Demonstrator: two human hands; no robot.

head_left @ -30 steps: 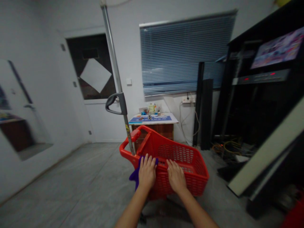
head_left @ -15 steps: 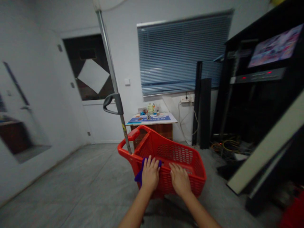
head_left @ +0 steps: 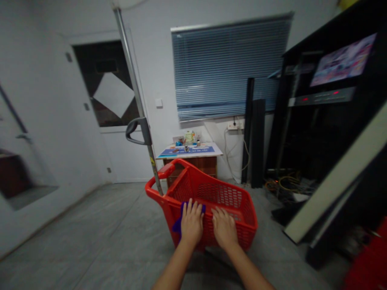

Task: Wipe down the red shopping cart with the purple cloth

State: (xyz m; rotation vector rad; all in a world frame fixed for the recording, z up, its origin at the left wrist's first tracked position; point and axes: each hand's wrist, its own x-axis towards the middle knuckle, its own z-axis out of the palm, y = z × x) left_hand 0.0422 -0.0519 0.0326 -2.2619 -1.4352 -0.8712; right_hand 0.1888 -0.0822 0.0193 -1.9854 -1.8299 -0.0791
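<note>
Both hands and the purple cloth (head_left: 178, 225) sit farther along the red cart's near rim than a second ago, away from its handle (head_left: 165, 171). Behind the cart (head_left: 193, 179) are a white door (head_left: 123, 157) and a window blind (head_left: 223, 68); well past its front end stands a black rack. A metal pole (head_left: 130, 64) slants up at the cart's handle end, with a low desk (head_left: 214, 151) behind. The cart's long axis runs from handle to front end. The left hand (head_left: 192, 221) is nearer the handle, fingers laid over the cloth on the rim; its thumb is hidden, so I cannot tell whether it pinches. Just beside it, the right hand (head_left: 224, 227) blocks the rim toward the front, fingers loosely bent over bare plastic. The cloth hangs partly down the cart's near side.
</note>
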